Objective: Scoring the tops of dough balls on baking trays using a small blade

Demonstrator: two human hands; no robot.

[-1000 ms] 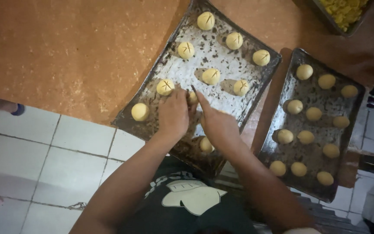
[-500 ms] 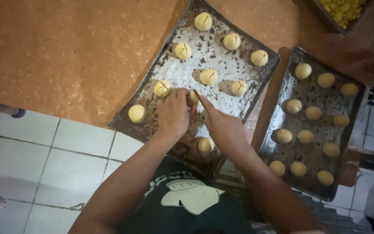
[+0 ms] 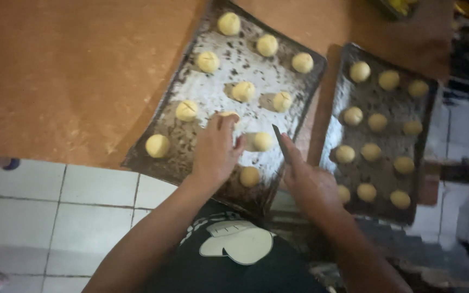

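A floured dark baking tray [image 3: 202, 97] lies on an orange table and carries several yellow dough balls. My left hand [image 3: 215, 149] rests on the tray, its fingertips touching one dough ball [image 3: 229, 115] near the tray's middle. My right hand [image 3: 308, 182] is closed on a small knife [image 3: 280, 142], whose blade points up over the tray's right edge, just right of another dough ball [image 3: 261, 141]. Some balls, such as one at the left [image 3: 187, 110], show a cut line on top.
A second dark tray [image 3: 424, 163] with several dough balls sits to the right. The orange table [image 3: 66, 76] spreads to the left. White floor tiles [image 3: 39, 217] lie below its edge. A container of yellow food [image 3: 400, 6] stands at the top.
My right hand with the knife has drawn away to the right of the dough ball. My left hand stays on the tray by the middle balls. The camera has shifted slightly.
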